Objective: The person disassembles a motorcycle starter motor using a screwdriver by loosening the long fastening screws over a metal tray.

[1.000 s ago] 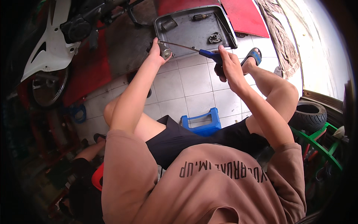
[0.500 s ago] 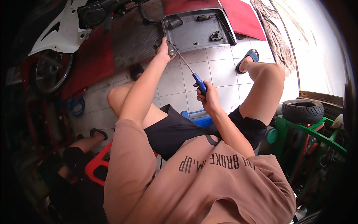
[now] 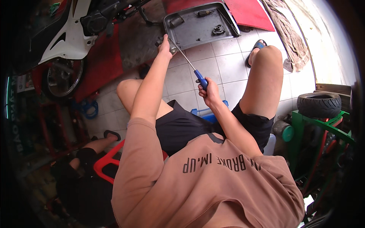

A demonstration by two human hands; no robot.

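My left hand [image 3: 164, 47] is closed round a small metal part [image 3: 173, 50], greyish and rounded at its near end, beside the near left corner of a grey tray [image 3: 192, 32]. The hand hides most of it, and I cannot tell its exact kind. In my right hand [image 3: 210, 93] is a screwdriver [image 3: 200, 79] with a blue handle and a long thin shank. My fingers wrap round the handle. The shank slants up and left, its tip end at the metal part; the exact contact is too small to make out.
The tray holds a dark cylinder [image 3: 176, 21], a slim dark part [image 3: 205, 13] and a black bracket-like part [image 3: 218, 29]. A motorcycle [image 3: 72, 38] stands at the upper left. A tyre [image 3: 318, 105] rests on a green rack [image 3: 300, 127] at right. Another person's leg [image 3: 99, 143] shows at lower left.
The whole view has shifted slightly. Both hands keep their grips, and the screwdriver stays at the metal part at nearly the same slant.
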